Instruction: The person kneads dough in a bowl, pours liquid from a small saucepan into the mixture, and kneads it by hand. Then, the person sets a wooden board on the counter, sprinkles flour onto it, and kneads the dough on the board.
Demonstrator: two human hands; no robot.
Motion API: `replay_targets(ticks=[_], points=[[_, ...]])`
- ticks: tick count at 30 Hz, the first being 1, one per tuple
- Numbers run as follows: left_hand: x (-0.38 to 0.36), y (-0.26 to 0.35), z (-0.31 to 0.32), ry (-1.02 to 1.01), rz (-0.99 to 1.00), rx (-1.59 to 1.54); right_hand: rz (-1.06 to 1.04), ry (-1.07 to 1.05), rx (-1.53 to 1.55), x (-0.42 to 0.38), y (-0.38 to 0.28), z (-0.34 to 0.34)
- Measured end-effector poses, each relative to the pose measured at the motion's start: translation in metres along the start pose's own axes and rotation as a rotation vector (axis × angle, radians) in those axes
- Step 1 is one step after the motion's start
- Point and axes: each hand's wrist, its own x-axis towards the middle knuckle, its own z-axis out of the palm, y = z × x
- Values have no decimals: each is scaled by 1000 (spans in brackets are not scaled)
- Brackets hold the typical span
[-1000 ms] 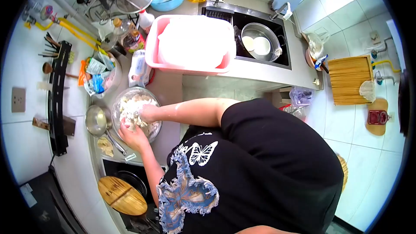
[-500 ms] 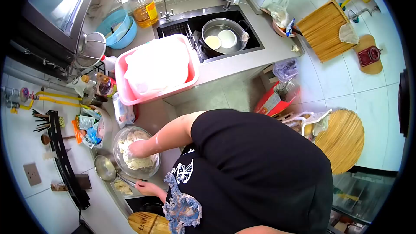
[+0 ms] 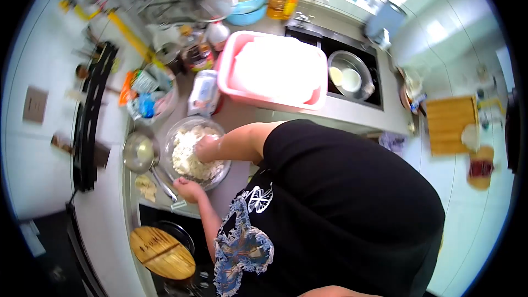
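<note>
My right hand (image 3: pixel 208 148) is in a clear bowl (image 3: pixel 224 169), with its fingers sunk into crumbly, pale dough (image 3: pixel 184 154); the fingertips are hidden. At the bowl's near lower rim, my left hand (image 3: pixel 190 190) is closed, its fingers curled against the edge. Just beside the left hand ends the long handle of a metal ladle (image 3: pixel 132 151), which rests on the counter left of the bowl. A pale, crumpled scrap (image 3: pixel 146 187) lies below the ladle.
Behind the bowl stand a pink tub (image 3: pixel 269 102) with white material and a white packet (image 3: pixel 203 92). A bag-filled container (image 3: pixel 159 115) is at the left. A wooden lid (image 3: pixel 162 253) sits by the stove. The sink holds a metal pot (image 3: pixel 366 71).
The view has turned and shifted, so the bowl and counter appear farther right and higher. My right hand stays in the dough, and my left hand remains by the bowl's rim.
</note>
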Motion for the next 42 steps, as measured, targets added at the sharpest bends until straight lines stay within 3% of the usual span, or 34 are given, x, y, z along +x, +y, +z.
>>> replay_targets(ticks=[4, 5, 6, 10, 13, 15, 17, 20, 21, 23, 26, 27, 28, 30, 34, 36, 37, 38, 41, 42], points=[[3, -8, 9, 22, 29, -96, -159, -51, -194, 23, -16, 1], [2, -13, 13, 86, 106, -160, -95, -18, -202, 43, -16, 24], [0, -6, 5, 60, 94, -81, -30, 18, -211, 51, -22, 27], [2, 3, -1, 28, -12, -119, -204, 14, -345, 44, -18, 11], [2, 0, 6, 97, 2, -155, -193, 73, -412, 34, -13, 16], [1, 0, 6, 86, -54, -158, 15, -81, -270, 18, -17, -1], [2, 9, -1, 64, -104, -137, -6, -142, -202, 9, -6, 6], [-1, 4, -2, 94, -105, -152, -278, -105, -256, -24, 1, -18], [0, 4, 1, 125, -85, -192, -273, -99, -257, -29, 1, -19], [2, 3, 4, 121, -72, -197, -400, -2, -285, -38, 6, -27], [2, 10, 0, 82, -125, -136, -350, 158, -292, -42, 6, -39], [0, 14, -7, 51, -115, -122, -498, 352, -440, -21, 25, -19], [-1, 13, -11, 24, -111, -104, -301, 316, -99, -41, -1, -62], [0, 10, -11, 17, -114, -133, -284, 429, -264, -26, -3, -69], [3, 5, -1, 30, -146, -43, -131, 144, -451, -10, -17, -83], [3, 0, 5, 53, -103, -104, -316, 395, -529, -10, -8, -66], [4, 4, 1, 13, -143, -51, -288, 192, -529, -2, -7, -70], [3, 5, -1, 15, -163, -41, -308, 251, -468, 3, -5, -66], [6, 0, 3, 20, -108, -40, -330, 168, -530, 25, -12, -56], [6, 2, 0, 22, -127, -34, -325, -9, -580, 30, -21, -60]])
